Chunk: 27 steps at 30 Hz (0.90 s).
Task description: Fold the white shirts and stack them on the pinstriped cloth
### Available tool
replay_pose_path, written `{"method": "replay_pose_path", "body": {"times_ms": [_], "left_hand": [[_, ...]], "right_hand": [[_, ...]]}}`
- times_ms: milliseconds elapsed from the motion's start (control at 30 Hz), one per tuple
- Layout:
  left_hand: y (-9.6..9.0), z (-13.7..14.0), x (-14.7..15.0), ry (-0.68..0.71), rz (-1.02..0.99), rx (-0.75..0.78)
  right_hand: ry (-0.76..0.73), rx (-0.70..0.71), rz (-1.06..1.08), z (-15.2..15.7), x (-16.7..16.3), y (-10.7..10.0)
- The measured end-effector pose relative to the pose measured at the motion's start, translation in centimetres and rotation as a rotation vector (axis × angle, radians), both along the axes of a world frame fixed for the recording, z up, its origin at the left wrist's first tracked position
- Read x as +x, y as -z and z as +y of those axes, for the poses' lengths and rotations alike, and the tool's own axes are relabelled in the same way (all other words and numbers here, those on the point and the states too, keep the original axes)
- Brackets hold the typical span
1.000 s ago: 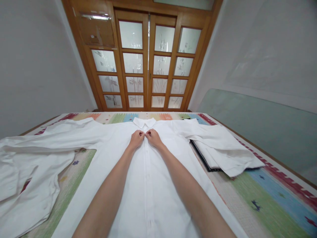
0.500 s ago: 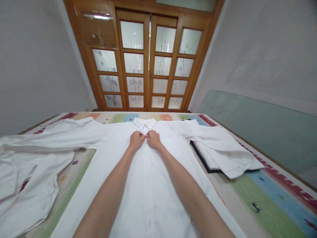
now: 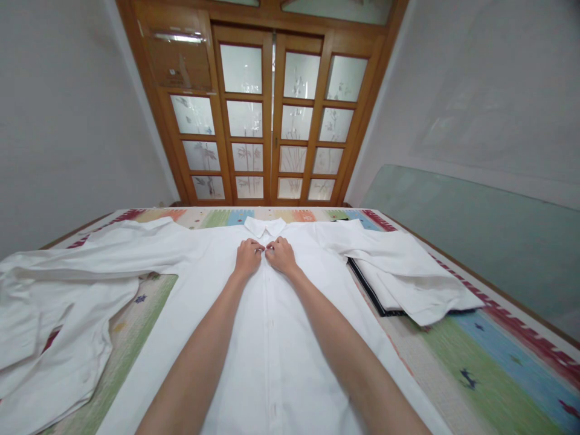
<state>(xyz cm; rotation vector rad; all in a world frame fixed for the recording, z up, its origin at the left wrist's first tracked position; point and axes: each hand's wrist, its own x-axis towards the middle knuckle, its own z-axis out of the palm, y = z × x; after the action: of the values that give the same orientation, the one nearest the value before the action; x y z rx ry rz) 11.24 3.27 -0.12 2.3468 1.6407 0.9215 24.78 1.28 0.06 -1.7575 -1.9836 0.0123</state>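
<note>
A white long-sleeved shirt [image 3: 244, 356] lies flat, front side up, its collar [image 3: 265, 226] at the far end. Just below the collar, my left hand [image 3: 249, 256] and my right hand [image 3: 280, 254] meet on the front placket. The fingers of each hand are pinched on the shirt at the placket, thumbs and fingertips nearly touching each other. Whatever button sits between the fingertips is too small to make out. Down the middle runs the button strip toward me. One sleeve spreads to the left, the other to the right.
A patterned, colourful cloth [image 3: 502, 362] covers the bed or table under the shirt. On the right, a folded white garment with a black edge [image 3: 369, 287] lies partly beneath the sleeve. A pale green panel [image 3: 453, 223] stands along the right side. Wooden glass-paned doors [image 3: 272, 115] stand behind.
Both hands stay at the same spot below the collar. The left fingers have shifted and loosened slightly; the camera view has tilted a little upward.
</note>
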Motion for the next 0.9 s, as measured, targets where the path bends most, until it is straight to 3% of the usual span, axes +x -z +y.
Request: {"method": "replay_pose_path", "body": {"times_ms": [333, 500, 900], "left_hand": [[-0.7, -0.6, 0.2, 0.027, 0.121, -0.056], [-1.1, -1.0, 0.4, 0.006, 0.223, -0.082], [-1.1, -1.1, 0.6, 0.081, 0.45, -0.191]], "right_hand": [[-0.069, -0.026, -0.227, -1.5, -0.7, -0.9], [-0.112, -0.058, -0.238, -3.1, -1.0, -0.2], [-0.249, -0.145, -0.198, -9.9, -1.3, 0.4]]}}
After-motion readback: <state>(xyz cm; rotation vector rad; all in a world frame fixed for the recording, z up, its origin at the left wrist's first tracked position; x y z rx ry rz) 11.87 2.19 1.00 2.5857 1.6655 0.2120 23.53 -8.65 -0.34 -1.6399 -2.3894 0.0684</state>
